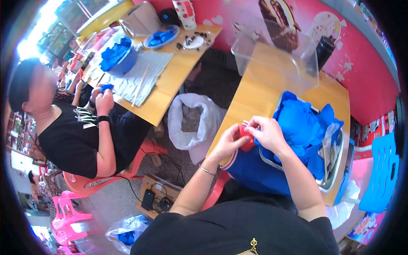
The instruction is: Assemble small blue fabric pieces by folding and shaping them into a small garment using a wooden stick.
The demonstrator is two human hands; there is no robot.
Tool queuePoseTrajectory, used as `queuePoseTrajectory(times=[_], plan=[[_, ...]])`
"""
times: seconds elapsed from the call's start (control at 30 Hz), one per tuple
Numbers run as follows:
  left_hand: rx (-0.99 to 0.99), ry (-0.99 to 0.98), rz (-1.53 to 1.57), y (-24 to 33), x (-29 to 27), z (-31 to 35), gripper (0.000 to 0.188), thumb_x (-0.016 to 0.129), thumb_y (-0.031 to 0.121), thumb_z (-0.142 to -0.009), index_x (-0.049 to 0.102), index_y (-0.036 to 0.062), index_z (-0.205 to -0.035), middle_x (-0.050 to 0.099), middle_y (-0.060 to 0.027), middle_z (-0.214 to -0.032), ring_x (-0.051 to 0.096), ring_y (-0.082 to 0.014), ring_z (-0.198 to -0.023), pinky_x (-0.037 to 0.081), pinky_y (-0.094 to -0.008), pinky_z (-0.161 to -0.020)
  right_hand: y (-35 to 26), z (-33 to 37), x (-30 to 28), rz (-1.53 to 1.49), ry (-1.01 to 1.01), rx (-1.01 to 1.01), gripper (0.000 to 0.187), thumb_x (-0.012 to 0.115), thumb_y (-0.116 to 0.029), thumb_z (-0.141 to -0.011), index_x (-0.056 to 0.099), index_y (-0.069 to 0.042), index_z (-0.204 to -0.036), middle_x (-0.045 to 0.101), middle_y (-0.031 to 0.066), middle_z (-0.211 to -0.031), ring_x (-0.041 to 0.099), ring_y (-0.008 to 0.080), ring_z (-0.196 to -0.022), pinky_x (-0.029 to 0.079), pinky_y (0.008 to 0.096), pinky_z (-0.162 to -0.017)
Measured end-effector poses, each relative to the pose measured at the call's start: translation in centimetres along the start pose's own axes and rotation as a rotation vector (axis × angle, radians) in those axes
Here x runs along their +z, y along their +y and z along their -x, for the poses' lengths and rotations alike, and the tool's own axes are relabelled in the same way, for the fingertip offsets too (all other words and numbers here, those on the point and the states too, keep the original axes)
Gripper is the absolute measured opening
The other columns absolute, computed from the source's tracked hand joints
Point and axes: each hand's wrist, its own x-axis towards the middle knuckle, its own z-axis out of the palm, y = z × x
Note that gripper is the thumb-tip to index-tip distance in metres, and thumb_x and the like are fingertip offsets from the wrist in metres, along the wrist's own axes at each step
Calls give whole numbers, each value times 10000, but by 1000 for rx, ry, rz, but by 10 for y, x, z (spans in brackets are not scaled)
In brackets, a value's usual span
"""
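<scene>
A small red piece, apparently fabric (246, 143), is held over the near edge of my table. My left hand (228, 142) is closed on its left side. My right hand (268, 132) pinches at its top, by a small white-and-red striped edge (245, 123); the fingertips partly hide what lies between them. Just right of my hands, a heap of blue fabric pieces (297, 121) fills and overhangs a metal tray (333, 182). Blue cloth (255, 172) with a striped red-and-white trim lies below my hands, over my lap.
A clear plastic bin (276, 68) and a dark bottle (325, 49) stand at the table's far end. Left of it is an open white sack (191, 123) on the floor. A seated person (72, 127) handles blue material at another table (170, 80).
</scene>
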Motion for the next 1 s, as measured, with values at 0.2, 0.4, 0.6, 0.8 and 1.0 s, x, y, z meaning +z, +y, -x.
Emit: queuePoseTrajectory(times=[0.2, 0.4, 0.6, 0.8, 1.0], plan=[[42, -8, -16, 24, 16, 15, 319, 620, 107, -852, 463, 19, -1115, 545, -33, -1023, 535, -94, -942, 452, -255, -844, -20, 10, -15, -96, 65, -43, 173, 647, -187, -774, 643, -16, -797, 647, 130, -710, 643, 230, -662, 475, 316, -571], [-44, 55, 185, 35, 32, 21, 374, 601, 149, -870, 421, 16, -1170, 558, -82, -1070, 580, -157, -954, 486, -293, -826, -43, 35, -44, -236, 219, -132, 182, 649, -148, -793, 623, 0, -896, 640, 57, -745, 575, 96, -614, 437, 231, -534], [-198, 204, 478, 30, 39, 25, 326, 536, 235, -910, 447, 34, -1151, 600, -101, -1023, 617, -169, -777, 520, -277, -674, -27, 71, -60, -30, 6, -265, 189, 663, -147, -771, 633, -37, -922, 642, 26, -741, 467, 63, -540, 392, 217, -494], [-337, 283, 480, 33, 17, 56, 244, 527, 219, -916, 494, 49, -1088, 595, -73, -881, 551, -109, -646, 457, -170, -528, -4, 128, -106, -188, 47, -83, 182, 666, -112, -766, 636, -39, -929, 652, 66, -780, 558, 118, -628, 439, 244, -570], [-215, 411, 312, 72, 3, 42, 267, 560, 191, -892, 506, 68, -1123, 602, -24, -968, 591, -116, -768, 487, -223, -629, 53, 194, -143, -287, 240, 74, 135, 638, -72, -791, 629, -12, -912, 628, 18, -742, 500, 41, -605, 399, 189, -548]])
